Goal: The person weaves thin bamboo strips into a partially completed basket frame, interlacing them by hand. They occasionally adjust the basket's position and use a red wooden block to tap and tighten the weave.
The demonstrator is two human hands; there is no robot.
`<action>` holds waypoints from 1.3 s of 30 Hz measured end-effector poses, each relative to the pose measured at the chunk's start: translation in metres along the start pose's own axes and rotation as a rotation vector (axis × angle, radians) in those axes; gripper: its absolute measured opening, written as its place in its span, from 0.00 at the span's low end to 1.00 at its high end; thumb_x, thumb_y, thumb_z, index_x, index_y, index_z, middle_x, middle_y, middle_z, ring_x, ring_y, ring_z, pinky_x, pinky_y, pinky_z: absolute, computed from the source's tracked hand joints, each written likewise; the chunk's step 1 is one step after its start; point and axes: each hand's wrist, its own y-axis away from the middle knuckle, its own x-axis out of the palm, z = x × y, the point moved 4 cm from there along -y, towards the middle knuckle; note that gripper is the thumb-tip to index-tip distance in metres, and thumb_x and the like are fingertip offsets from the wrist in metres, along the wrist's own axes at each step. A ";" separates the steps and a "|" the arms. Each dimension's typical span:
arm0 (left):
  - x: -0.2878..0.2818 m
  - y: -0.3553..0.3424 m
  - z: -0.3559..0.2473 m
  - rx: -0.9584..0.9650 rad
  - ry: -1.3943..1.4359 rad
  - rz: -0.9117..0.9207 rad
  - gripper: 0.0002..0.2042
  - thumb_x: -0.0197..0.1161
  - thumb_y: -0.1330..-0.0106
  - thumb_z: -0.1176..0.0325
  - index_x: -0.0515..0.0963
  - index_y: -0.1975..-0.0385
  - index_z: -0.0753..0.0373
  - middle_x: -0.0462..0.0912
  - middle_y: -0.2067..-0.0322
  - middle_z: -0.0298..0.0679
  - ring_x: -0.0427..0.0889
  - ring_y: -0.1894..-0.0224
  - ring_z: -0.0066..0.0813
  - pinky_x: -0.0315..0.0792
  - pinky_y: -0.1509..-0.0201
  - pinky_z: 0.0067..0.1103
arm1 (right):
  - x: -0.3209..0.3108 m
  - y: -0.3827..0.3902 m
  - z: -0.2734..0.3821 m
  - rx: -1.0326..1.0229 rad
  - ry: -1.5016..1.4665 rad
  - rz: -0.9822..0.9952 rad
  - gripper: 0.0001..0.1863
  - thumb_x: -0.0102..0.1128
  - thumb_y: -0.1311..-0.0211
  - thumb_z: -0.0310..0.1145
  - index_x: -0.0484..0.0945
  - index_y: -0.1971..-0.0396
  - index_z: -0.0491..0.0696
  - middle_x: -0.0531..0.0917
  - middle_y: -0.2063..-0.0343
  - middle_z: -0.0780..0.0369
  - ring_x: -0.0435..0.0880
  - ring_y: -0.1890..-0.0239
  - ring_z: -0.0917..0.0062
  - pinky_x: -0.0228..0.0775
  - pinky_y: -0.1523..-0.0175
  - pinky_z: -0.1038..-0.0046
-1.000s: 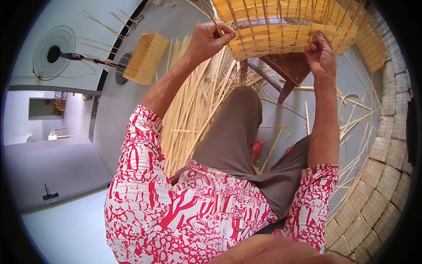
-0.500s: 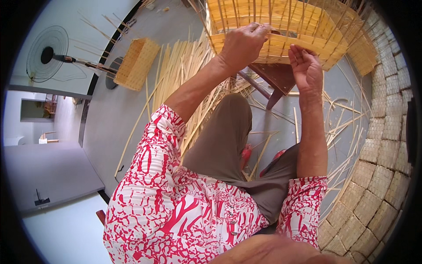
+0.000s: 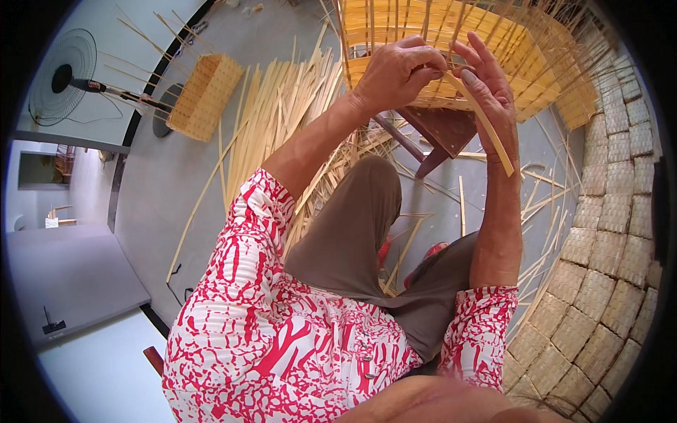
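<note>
A half-woven bamboo basket (image 3: 451, 42) with upright stakes rests on a dark wooden stool (image 3: 441, 130) in front of my knees. My left hand (image 3: 395, 70) is closed on one end of a flat bamboo strip (image 3: 486, 130) at the basket's near rim. My right hand (image 3: 486, 88) holds the same strip, fingers partly stretched along it; the strip's free end slants down to the right past my wrist.
A heap of loose bamboo strips (image 3: 275, 113) lies on the grey floor at left. A small finished woven basket (image 3: 204, 95) stands beside a floor fan (image 3: 63, 77). Stacked woven baskets (image 3: 606, 268) line the right side. Scattered strips lie around my feet.
Both hands have come together at the basket's near rim. The left hand moved right, and a bamboo strip now hangs down from between the hands.
</note>
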 end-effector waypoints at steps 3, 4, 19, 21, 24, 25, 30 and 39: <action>0.004 -0.001 0.003 0.009 0.055 0.017 0.04 0.69 0.38 0.71 0.83 0.65 0.59 0.81 0.71 0.36 0.83 0.70 0.30 0.75 0.67 0.23 | -0.007 -0.001 0.000 0.012 0.132 0.089 0.18 0.60 0.31 0.32 0.77 0.44 0.44 0.82 0.51 0.61 0.80 0.47 0.79 0.73 0.41 0.76; 0.006 -0.002 0.005 0.009 0.073 0.025 0.04 0.69 0.38 0.71 0.83 0.65 0.59 0.81 0.71 0.36 0.83 0.70 0.29 0.75 0.67 0.23 | -0.009 -0.002 -0.002 0.015 0.196 0.112 0.16 0.60 0.30 0.32 0.78 0.46 0.43 0.83 0.52 0.61 0.80 0.49 0.79 0.73 0.42 0.77; 0.060 -0.009 0.007 -0.203 -0.519 0.099 0.07 0.67 0.48 0.69 0.82 0.68 0.57 0.83 0.66 0.39 0.83 0.70 0.41 0.77 0.69 0.34 | -0.024 0.006 -0.055 0.081 -0.591 -0.386 0.15 0.55 0.29 0.26 0.70 0.47 0.36 0.81 0.56 0.53 0.84 0.54 0.64 0.77 0.40 0.64; 0.067 -0.011 0.010 -0.205 -0.480 0.131 0.04 0.62 0.44 0.73 0.79 0.70 0.62 0.82 0.68 0.45 0.84 0.69 0.44 0.77 0.68 0.34 | -0.022 0.003 -0.043 0.058 -0.521 -0.321 0.16 0.55 0.29 0.25 0.69 0.45 0.37 0.81 0.57 0.53 0.84 0.53 0.65 0.77 0.41 0.65; 0.043 -0.014 0.010 -0.176 -0.504 0.077 0.05 0.58 0.46 0.77 0.79 0.71 0.63 0.82 0.73 0.50 0.84 0.71 0.48 0.77 0.71 0.38 | -0.031 0.004 -0.043 0.131 -0.448 -0.360 0.15 0.54 0.30 0.23 0.69 0.46 0.38 0.80 0.56 0.53 0.84 0.54 0.66 0.79 0.43 0.65; 0.048 -0.011 0.012 -0.181 -0.459 0.074 0.04 0.58 0.45 0.76 0.79 0.72 0.62 0.81 0.74 0.49 0.84 0.71 0.48 0.77 0.70 0.37 | -0.058 0.013 -0.051 0.185 -0.435 -0.417 0.14 0.53 0.30 0.23 0.69 0.47 0.38 0.80 0.56 0.53 0.83 0.54 0.66 0.79 0.44 0.64; 0.004 0.025 0.003 -0.110 -0.238 -0.117 0.04 0.65 0.41 0.73 0.81 0.67 0.61 0.83 0.65 0.43 0.85 0.67 0.41 0.80 0.63 0.31 | -0.102 0.047 -0.077 0.466 -0.603 -0.640 0.17 0.50 0.31 0.22 0.65 0.44 0.39 0.79 0.57 0.50 0.82 0.56 0.62 0.79 0.46 0.58; 0.004 0.016 -0.027 -0.005 -0.316 -0.237 0.08 0.69 0.43 0.77 0.82 0.65 0.58 0.79 0.68 0.36 0.82 0.70 0.33 0.79 0.67 0.26 | -0.099 0.038 -0.058 0.363 -0.463 -0.712 0.17 0.51 0.34 0.22 0.66 0.46 0.45 0.79 0.55 0.53 0.81 0.55 0.64 0.77 0.47 0.56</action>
